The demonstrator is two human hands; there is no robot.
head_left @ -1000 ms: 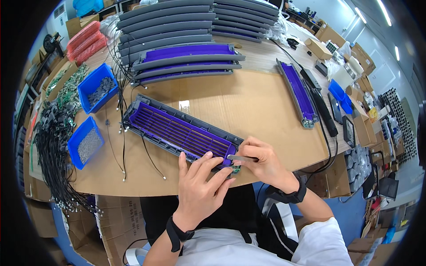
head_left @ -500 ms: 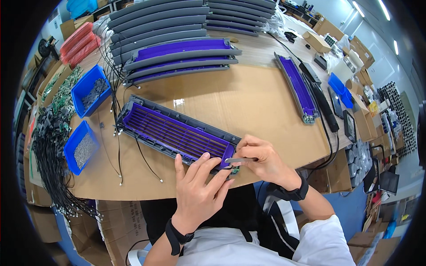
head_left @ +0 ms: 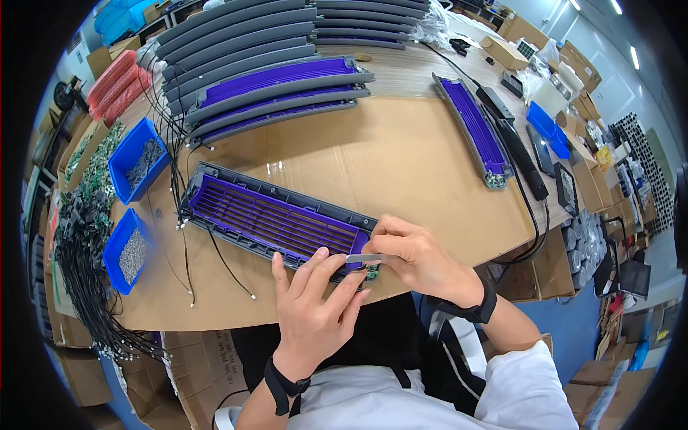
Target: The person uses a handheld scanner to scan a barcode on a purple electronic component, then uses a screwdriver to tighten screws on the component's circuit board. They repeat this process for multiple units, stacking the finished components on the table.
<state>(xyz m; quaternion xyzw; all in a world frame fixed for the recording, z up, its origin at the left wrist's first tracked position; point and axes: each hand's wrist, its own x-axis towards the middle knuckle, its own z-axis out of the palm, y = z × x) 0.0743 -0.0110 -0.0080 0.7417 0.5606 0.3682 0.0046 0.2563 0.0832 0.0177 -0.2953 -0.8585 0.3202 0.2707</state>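
Note:
A long grey panel with a purple slatted inset lies slantwise on the cardboard sheet before me. My left hand rests on its near edge with fingers spread, the index finger reaching to the right end. Pinched in my right hand is a pair of metal tweezers, its tip pointing left over the panel's near right corner. A small green circuit board shows at that corner, partly hidden by my fingers. Whatever lies under the tweezers' tip is too small to make out.
Blue bins of small parts stand at left, beside a bundle of black cables. Stacked grey panels fill the back. At right lie another purple panel and a black bar-shaped device. Loose wires trail left of my panel.
The whole view has shifted slightly, so the panel and both hands appear a little further left. Both hands stay at the same corner, the tweezers still in the right one.

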